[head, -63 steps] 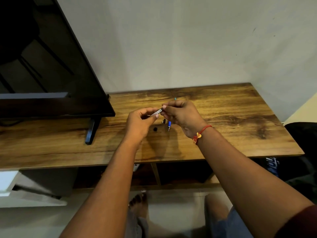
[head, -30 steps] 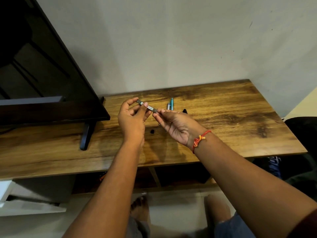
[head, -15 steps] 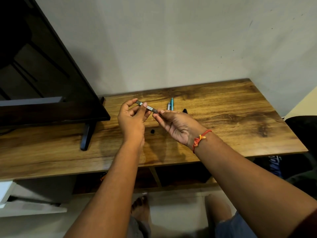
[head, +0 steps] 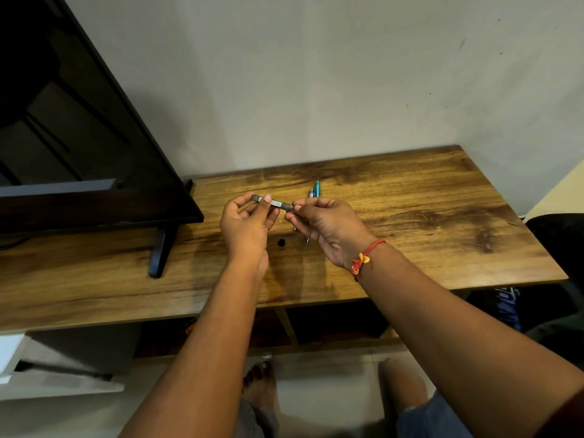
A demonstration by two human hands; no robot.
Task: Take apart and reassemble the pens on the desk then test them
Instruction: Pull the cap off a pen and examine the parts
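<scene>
Head view, left hand (head: 245,226) pinching pen barrel (head: 274,202), right hand (head: 328,229) pinching its end

Both forearms reach forward over the desk (head: 426,222), with the hands raised above its middle. The left hand (head: 245,227) pinches a pen barrel (head: 274,202) between thumb and curled fingers. The right hand (head: 331,230) pinches the barrel's right end, fingertips almost meeting the left hand's.
</scene>
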